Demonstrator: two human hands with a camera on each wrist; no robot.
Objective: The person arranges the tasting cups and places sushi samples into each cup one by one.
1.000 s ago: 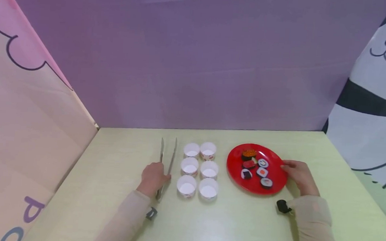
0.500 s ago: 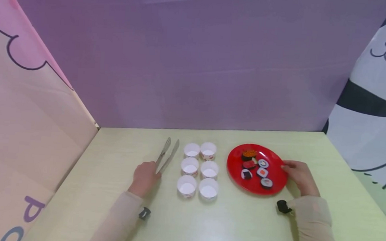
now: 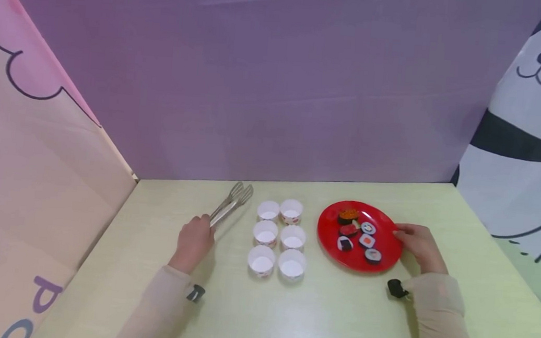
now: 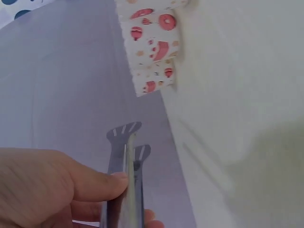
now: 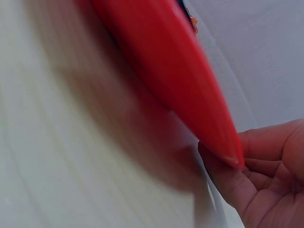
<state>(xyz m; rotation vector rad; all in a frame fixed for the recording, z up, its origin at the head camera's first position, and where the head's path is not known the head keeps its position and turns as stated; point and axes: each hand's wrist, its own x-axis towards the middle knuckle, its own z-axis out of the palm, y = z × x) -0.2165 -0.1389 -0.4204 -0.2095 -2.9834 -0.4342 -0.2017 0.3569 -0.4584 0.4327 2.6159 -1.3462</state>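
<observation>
In the head view my left hand (image 3: pixel 194 242) grips metal serving tongs (image 3: pixel 225 206) left of the cups, their slotted ends pointing away and to the right. The left wrist view shows the thumb and fingers around the tongs (image 4: pixel 124 190), whose two ends lie a little apart. At the right, my right hand (image 3: pixel 420 246) pinches the rim of a red plate (image 3: pixel 328 246). From the right wrist view, the thumb and fingers clasp the edge of the plate (image 5: pixel 175 71). Several sushi pieces (image 3: pixel 367 240) lie on the plate, including one with orange topping (image 3: pixel 348 215).
White paper cups (image 3: pixel 261 261) with a red print stand in two columns between the tongs and the plate. They look hollow from above. A pale wooden table (image 3: pixel 326 319) lies beneath, with a purple backdrop (image 3: pixel 279 112) behind it.
My left hand has moved left and slightly away from me, with the tongs turning to point up-right and their ends drawing closer together. The right hand and plate have stayed put.
</observation>
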